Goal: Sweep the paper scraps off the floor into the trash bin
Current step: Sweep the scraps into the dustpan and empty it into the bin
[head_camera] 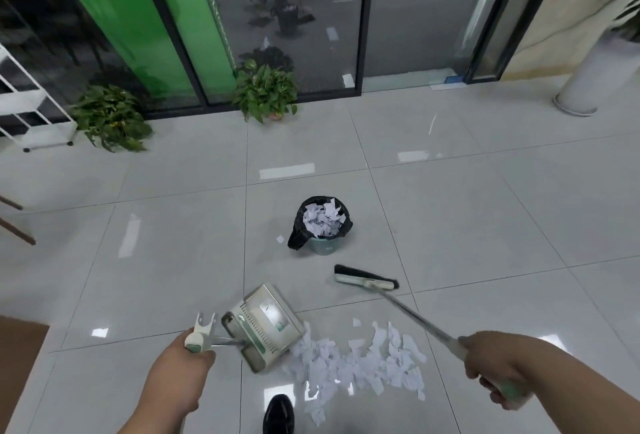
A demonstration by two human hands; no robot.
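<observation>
From the head camera we see the left hand [180, 367] with its fingers curled round the handle of the dustpan [263, 326], which is tilted with its edge touching the pile of paper scraps [360, 361] on the tiled floor [485, 208]. The right hand [491, 364] grips the handle of the broom [365, 279]; its bristled head lies between the pile and the trash bin [322, 246]. The bin, lined with a black bag, already holds scraps; one stray scrap [280, 238] lies just beside it. A black shoe [278, 414] stands near the pile.
</observation>
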